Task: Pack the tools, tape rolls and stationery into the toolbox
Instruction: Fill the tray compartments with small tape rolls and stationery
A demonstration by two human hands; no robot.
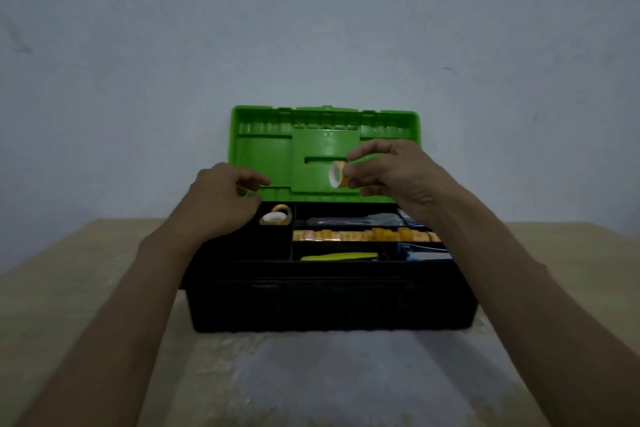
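A black toolbox (329, 302) stands on the table with its green lid (263, 149) raised behind it. My right hand (394, 173) pinches a small yellow tape roll (337, 174) in the air in front of the lid. My left hand (221, 198) hovers over the tray's left compartment with fingers loosely curled and nothing in them. Two yellow tape rolls (276, 217) lie in that compartment. A row of orange-yellow items (363, 235) fills the middle slot. In the front slot lies a yellow tool (341, 256).
The toolbox sits on a pale wooden table (62, 288) against a plain grey wall (311, 28). A dark grey object (353, 220) lies in the tray's back slot, and blue items (419, 251) sit at its right end.
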